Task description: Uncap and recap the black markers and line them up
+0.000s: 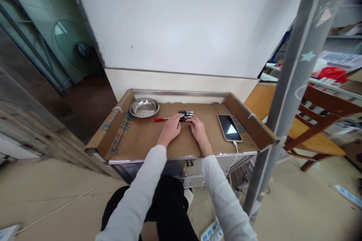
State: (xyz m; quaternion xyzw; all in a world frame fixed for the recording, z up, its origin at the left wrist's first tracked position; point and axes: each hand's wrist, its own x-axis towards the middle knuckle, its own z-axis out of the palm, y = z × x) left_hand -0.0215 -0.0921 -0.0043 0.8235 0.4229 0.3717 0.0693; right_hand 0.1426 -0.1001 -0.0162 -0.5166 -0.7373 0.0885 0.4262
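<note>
A small row of black pens [186, 112] lies side by side on the cardboard-lined surface. From the left, the curled fingers of my left hand [170, 128] press on the pens' near ends and partly cover them. My right hand [198, 131] meets the pens from the other side, its thumb and fingertips closed at the nearest pen. Just left of my left hand sticks out a red pen [160, 119], its other end hidden by the hand. Exactly how many pens lie under my fingers is hidden.
A round metal dish [144, 108] stands at the back left. On the right lies a phone [229, 128] with a white cable [235, 150] hanging over the front edge. Cardboard side walls [251, 120] border the surface. A grey post [285, 94] and wooden chair [319, 128] are farther right.
</note>
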